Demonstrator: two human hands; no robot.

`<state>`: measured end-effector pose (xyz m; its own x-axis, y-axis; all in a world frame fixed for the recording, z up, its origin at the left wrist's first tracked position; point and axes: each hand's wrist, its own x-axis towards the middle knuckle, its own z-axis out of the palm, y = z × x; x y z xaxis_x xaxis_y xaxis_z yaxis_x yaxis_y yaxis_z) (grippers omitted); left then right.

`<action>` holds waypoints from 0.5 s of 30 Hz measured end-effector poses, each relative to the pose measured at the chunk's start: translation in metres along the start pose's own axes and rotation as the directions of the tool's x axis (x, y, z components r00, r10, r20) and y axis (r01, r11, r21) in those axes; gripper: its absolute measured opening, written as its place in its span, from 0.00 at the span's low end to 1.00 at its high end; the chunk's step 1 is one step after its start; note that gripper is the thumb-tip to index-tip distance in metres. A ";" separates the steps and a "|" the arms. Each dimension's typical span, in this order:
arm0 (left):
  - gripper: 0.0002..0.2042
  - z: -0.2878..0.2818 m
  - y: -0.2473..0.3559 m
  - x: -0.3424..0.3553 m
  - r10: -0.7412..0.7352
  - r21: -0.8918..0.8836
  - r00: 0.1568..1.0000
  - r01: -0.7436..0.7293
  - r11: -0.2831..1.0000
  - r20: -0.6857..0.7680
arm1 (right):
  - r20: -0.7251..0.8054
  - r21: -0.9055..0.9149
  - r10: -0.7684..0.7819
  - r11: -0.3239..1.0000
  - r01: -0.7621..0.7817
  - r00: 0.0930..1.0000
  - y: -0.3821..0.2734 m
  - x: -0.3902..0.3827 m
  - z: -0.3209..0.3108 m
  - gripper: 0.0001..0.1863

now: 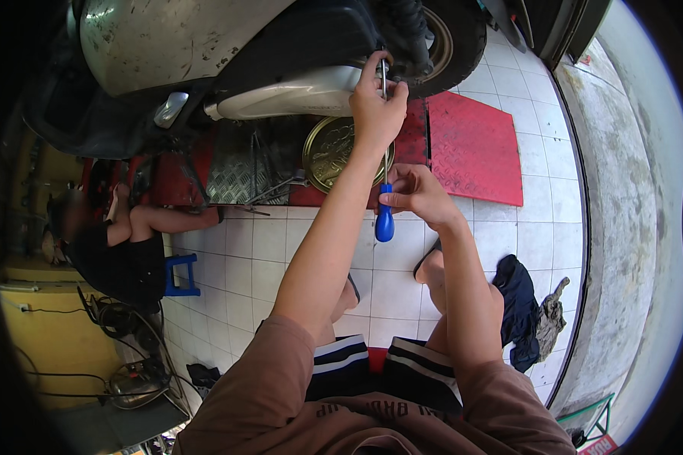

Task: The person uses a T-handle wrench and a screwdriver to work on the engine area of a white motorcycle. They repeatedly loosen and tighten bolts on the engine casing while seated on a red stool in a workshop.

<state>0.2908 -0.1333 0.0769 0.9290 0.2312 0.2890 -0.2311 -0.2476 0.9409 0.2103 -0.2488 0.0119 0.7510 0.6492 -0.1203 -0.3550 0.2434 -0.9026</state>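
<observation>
My right hand (pixel 420 196) is closed round the blue handle of a screwdriver (pixel 385 216). Its long metal shaft points away from me, up to the rear of a scooter (pixel 288 95), by the wheel (pixel 451 49). At the far end of the shaft, my left hand (pixel 379 106) has its fingers curled round it, with fingertips against a small part beside the silver engine cover. What the tip rests on is partly hidden by those fingers. Below the left wrist, a round gold-coloured tray (pixel 328 155) sits on the red lift platform (pixel 474 144).
Tools (pixel 281 186) lie on the platform's metal plate left of the tray. At the left, another person (pixel 118 250) sits beside a blue stool (pixel 180 274). Hoses and a machine (pixel 136 379) stand lower left. Dark cloths (pixel 517 307) lie on the tiles at right, near a wall.
</observation>
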 end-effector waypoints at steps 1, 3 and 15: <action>0.27 0.000 0.001 0.000 -0.014 -0.009 1.000 0.014 1.000 0.008 | 0.002 -0.001 -0.003 1.000 0.003 1.000 -0.001 -0.001 0.001 0.09; 0.28 0.000 0.002 0.001 -0.042 -0.017 0.999 0.042 0.999 0.030 | 0.017 0.015 -0.010 1.000 0.009 1.000 -0.004 -0.002 0.002 0.09; 0.24 -0.086 0.037 -0.175 -0.637 -0.259 0.764 0.639 0.725 0.101 | 0.325 0.710 -0.302 0.703 -0.021 0.896 -0.012 -0.006 0.040 0.20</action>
<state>0.0947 -0.1018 0.0761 0.8862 0.2394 -0.3967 0.3511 0.2116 0.9121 0.1875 -0.2264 0.0399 0.5990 0.7428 0.2991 -0.6610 0.6695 -0.3389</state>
